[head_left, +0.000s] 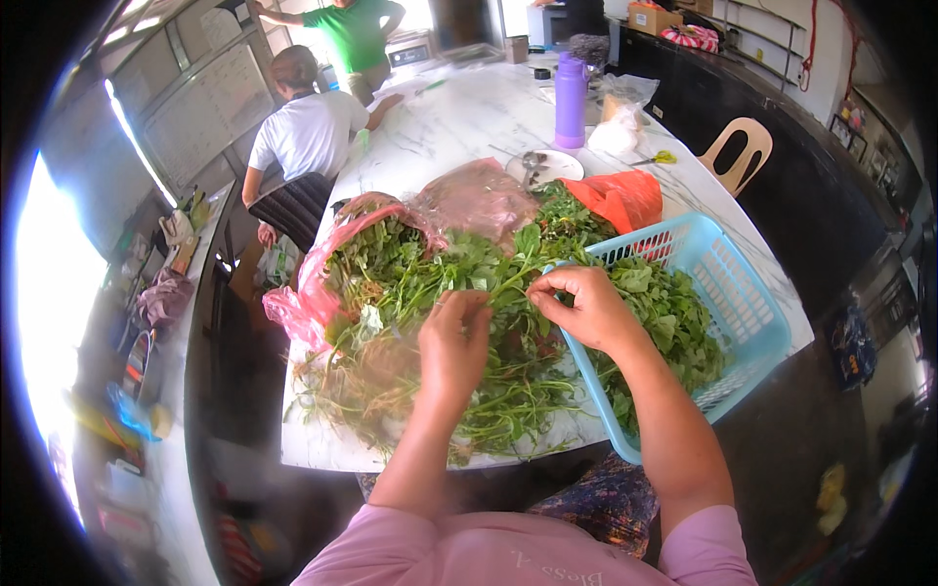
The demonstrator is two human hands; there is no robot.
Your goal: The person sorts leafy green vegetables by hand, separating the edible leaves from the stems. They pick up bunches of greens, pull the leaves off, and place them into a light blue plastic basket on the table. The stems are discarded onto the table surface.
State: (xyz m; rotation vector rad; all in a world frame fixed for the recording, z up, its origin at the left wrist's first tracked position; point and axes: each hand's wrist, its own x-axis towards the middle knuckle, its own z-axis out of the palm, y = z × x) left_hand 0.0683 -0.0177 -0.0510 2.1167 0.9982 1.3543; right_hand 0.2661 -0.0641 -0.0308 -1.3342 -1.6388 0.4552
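Observation:
My left hand pinches a leafy green stem above a heap of leafy greens on the table. Close to that stem, the thumb and forefinger of my right hand come together over the basket's near-left rim; whether a piece is between them is hidden. A light blue plastic basket at the right holds picked green leaves. Loose stems with pale roots lie to the left of and below my hands. A pink plastic bag with more greens inside lies open at the left.
Behind the heap are a red plastic bag, a white plate, a purple bottle and yellow-handled scissors on the marble-patterned table. A seated person and a standing person are at the far left. A beige chair stands right.

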